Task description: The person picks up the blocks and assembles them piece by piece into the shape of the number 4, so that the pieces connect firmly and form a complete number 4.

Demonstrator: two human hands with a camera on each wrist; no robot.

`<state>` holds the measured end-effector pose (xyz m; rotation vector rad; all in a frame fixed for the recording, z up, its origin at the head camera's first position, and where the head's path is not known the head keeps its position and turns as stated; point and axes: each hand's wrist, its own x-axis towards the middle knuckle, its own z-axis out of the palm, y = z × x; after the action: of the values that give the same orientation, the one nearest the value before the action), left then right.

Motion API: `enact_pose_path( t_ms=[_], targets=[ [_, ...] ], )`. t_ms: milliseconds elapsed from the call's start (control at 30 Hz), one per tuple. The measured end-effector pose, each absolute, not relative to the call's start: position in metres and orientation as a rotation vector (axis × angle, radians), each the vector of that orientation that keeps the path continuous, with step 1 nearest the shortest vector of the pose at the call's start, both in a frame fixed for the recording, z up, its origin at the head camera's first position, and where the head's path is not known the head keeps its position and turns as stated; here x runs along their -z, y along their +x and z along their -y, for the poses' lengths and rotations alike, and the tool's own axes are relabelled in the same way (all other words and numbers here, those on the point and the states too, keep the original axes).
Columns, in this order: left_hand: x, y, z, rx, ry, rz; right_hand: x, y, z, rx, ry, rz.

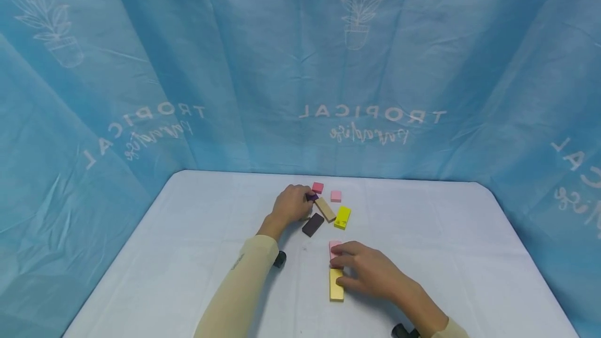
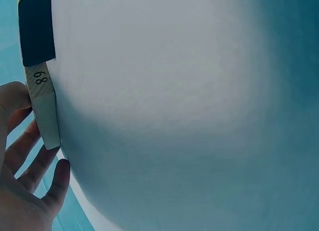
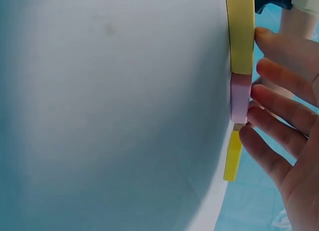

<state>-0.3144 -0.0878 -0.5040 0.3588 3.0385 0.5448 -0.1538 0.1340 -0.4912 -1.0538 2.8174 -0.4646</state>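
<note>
At the back of the table my left hand (image 1: 293, 203) pinches a small dark purple block (image 1: 312, 197); part of that block is hidden by the fingers. A wooden block marked 68 (image 2: 41, 81) stands in front of these fingers in the left wrist view. A dark brown block (image 1: 313, 225) lies just to the hand's right. Nearer the front, my right hand (image 1: 368, 270) has its fingers spread beside two blocks lying end to end. Its thumb touches the pale yellow block (image 1: 336, 291), and fingertips touch the pink block (image 1: 334, 246).
Beyond the right hand lie a bright yellow block (image 1: 343, 217), a long tan block (image 1: 325, 209), a small pink block (image 1: 336, 196) and a red block (image 1: 317, 187). The white tabletop (image 1: 188, 244) ends at a blue printed curtain (image 1: 263, 93).
</note>
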Motion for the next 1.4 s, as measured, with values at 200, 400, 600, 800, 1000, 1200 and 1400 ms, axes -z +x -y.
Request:
enact_pose_path(
  t_ms=[200, 400, 600, 800, 1000, 1200, 1400],
  targets=[
    [0.5004, -0.3123, 0.0855, -0.539, 0.350, -3.050, 0.4918, -0.1520, -0.1329, 0.481, -1.037, -2.808],
    [0.5011, -0.3113, 0.0845, -0.518, 0.339, -3.041, 0.4936, -0.1502, -0.1338, 0.490, -1.045, -2.806],
    [0.5020, -0.3113, 0.0849, -0.523, 0.339, -3.042, 0.4957, -0.1481, -0.1352, 0.468, -1.083, -2.801],
    [0.5015, -0.3109, 0.0854, -0.510, 0.346, -3.055, 0.4938, -0.1464, -0.1343, 0.431, -1.110, -2.793],
    [0.5004, -0.3103, 0.0855, -0.527, 0.350, -3.056, 0.4926, -0.1453, -0.1341, 0.401, -1.128, -2.799],
    [0.5023, -0.3114, 0.0859, -0.558, 0.333, -3.048, 0.4933, -0.1453, -0.1343, 0.447, -1.108, -2.795],
    [0.5039, -0.3123, 0.0860, -0.607, 0.314, -3.038, 0.4923, -0.1459, -0.1339, 0.452, -1.081, -2.784]
  ],
)
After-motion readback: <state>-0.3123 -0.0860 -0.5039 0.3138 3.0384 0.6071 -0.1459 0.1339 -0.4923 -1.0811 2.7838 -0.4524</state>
